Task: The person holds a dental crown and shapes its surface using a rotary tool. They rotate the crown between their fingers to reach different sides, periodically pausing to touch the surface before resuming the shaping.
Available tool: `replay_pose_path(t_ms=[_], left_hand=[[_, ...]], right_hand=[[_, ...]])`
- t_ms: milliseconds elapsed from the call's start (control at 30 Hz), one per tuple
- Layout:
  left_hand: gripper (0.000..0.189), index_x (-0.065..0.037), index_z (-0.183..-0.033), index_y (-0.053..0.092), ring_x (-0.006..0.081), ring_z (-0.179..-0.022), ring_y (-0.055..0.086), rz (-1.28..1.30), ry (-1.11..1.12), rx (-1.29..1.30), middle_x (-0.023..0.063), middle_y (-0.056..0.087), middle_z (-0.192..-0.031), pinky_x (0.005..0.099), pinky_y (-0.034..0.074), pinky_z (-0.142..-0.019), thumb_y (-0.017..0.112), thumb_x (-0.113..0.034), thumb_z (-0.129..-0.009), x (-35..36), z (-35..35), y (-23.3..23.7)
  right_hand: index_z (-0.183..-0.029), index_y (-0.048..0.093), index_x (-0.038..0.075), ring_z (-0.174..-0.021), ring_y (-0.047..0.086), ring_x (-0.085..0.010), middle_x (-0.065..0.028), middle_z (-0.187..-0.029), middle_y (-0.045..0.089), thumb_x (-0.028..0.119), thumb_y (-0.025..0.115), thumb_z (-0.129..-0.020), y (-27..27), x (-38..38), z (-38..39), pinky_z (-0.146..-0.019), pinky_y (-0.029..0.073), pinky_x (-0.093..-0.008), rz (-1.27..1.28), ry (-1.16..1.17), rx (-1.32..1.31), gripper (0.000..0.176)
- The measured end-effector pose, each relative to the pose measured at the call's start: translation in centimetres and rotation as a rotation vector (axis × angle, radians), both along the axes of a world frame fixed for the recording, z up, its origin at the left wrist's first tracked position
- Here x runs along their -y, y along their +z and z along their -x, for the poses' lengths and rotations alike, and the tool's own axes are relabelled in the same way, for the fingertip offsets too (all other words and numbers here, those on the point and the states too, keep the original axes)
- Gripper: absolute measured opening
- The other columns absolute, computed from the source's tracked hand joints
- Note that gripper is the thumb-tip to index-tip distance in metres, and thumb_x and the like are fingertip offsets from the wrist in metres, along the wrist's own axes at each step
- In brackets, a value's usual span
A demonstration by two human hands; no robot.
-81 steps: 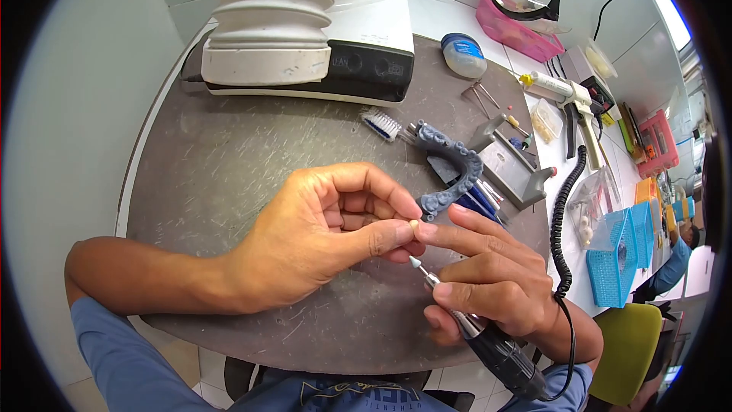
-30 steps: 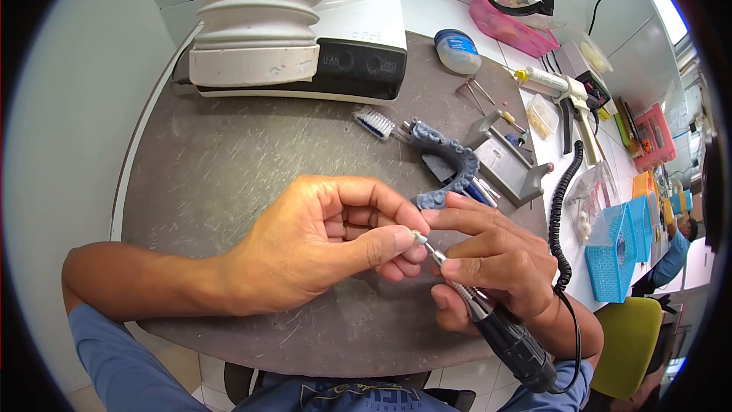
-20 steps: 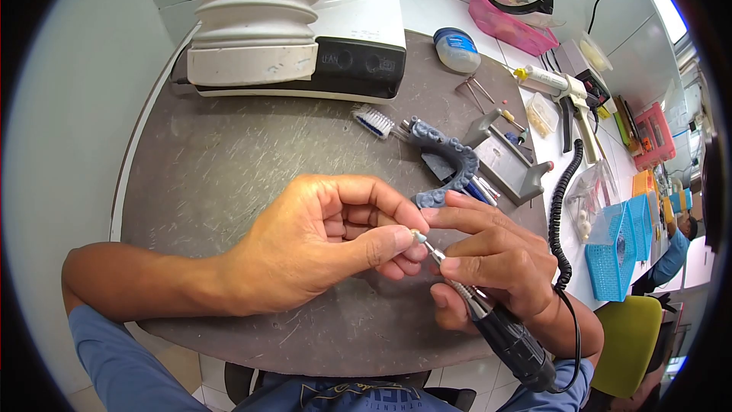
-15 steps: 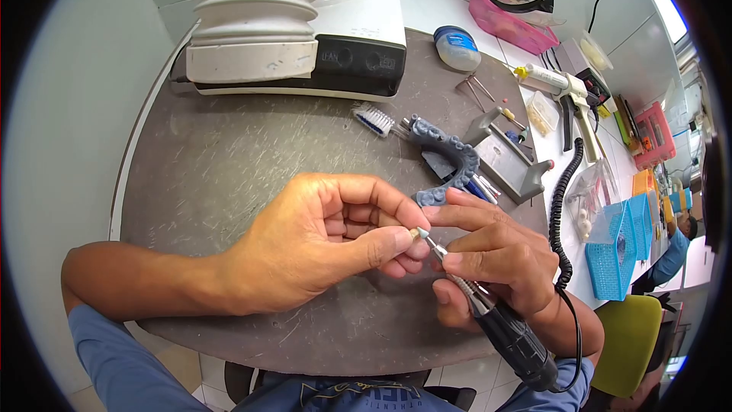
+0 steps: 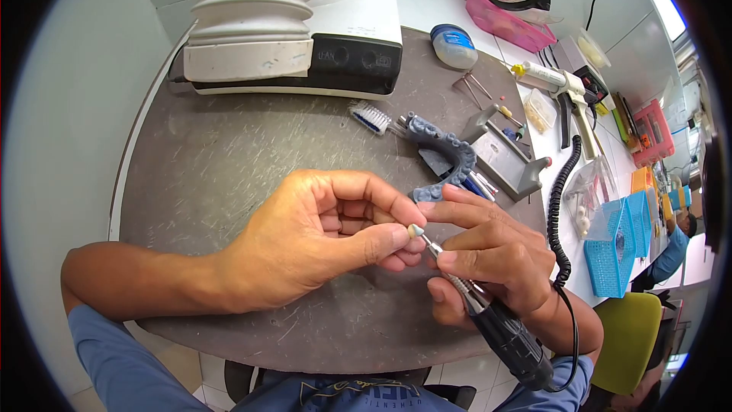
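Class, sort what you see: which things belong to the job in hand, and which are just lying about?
Job in hand:
small pale piece, in left hand
rotary tool, in right hand

Apparently lying about:
brush
safety glasses
dispensing gun
blue basket
grey dental model, possibly related

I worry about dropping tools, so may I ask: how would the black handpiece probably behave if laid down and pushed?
The handpiece would probably roll, since it looks round-bodied. Its coiled cord may limit that. Its metal front looks rigid, so bending seems unlikely.
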State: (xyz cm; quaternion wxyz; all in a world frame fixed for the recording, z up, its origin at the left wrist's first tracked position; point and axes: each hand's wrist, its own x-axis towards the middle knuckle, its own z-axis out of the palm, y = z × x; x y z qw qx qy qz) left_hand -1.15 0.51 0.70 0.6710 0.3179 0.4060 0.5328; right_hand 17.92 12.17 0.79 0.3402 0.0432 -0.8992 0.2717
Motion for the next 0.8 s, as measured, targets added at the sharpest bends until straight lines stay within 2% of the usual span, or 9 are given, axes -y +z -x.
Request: replay_pose_path(t_ms=[800], left_hand=[[0.019,0.004,-0.110,0.060,0.0150,-0.094,0.067,0.017,0.001,-0.009,0.0112,0.065,-0.103,0.0271,0.056,-0.085,0.063,-0.006,-0.094,0.00,0.12,-0.05]], right_hand=[[-0.091,0.061,0.002,-0.096,0.070,-0.0341,-0.0107,-0.076,0.067,0.000,0.079,-0.069,0.12,-0.02,0.04,-0.090,0.056,-0.0484,-0.034,0.009,0.011,0.029]])
